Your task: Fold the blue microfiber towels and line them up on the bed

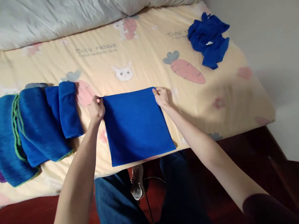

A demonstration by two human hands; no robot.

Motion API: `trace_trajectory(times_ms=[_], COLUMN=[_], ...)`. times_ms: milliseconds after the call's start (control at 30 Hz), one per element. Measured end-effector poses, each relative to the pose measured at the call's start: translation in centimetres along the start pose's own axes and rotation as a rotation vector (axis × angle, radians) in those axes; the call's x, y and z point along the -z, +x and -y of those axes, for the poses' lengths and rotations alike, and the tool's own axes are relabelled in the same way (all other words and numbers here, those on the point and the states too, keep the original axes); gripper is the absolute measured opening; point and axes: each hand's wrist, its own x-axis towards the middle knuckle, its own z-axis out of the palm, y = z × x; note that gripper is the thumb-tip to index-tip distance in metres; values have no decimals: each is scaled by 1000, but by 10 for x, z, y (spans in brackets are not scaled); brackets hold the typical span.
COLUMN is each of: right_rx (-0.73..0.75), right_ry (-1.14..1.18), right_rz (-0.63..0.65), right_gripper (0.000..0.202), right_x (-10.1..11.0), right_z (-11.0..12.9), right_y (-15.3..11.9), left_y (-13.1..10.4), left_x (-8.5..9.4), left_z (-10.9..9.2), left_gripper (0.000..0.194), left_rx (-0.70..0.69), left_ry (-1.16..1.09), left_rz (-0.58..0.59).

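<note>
A flat, square blue cloth (137, 125) lies on the patterned bed sheet (142, 55), its near edge close to the front edge of the bed. My left hand (96, 108) pinches its far left corner. The far right corner is between the closed fingers of my right hand (162, 97). The far edge is straight between both hands, and the near part of the cloth is smooth with slight shading.
Folded blue, green-edged and purple cloths (34, 127) lie in an overlapping row at the left. A crumpled blue cloth (207, 39) is at the back right. A rolled grey quilt (86, 8) spans the back; a pale wall (279, 48) stands on the right.
</note>
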Motion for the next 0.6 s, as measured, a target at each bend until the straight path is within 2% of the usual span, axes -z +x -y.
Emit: trace_trajectory(times_ms=[133, 300, 367, 467, 600], right_rx=[8, 78, 60, 2, -42], right_ry=[-116, -166, -135, -29, 152], right_rz=[15, -24, 41, 168, 222], right_gripper=[22, 14, 8, 11, 10], right_x=[-2, -4, -2, 2, 3], right_z=[2, 0, 0, 0, 0], right_y=[7, 22, 32, 44, 48], left_y=[5, 15, 24, 37, 48], left_x=[-3, 4, 8, 14, 15], left_z=[-7, -13, -11, -4, 7], left_gripper=[16, 25, 22, 17, 22], left_rx=[-16, -100, -86, -33, -4], left_ry=[129, 250, 223, 145, 65], left_rz=[33, 120, 187, 271, 287])
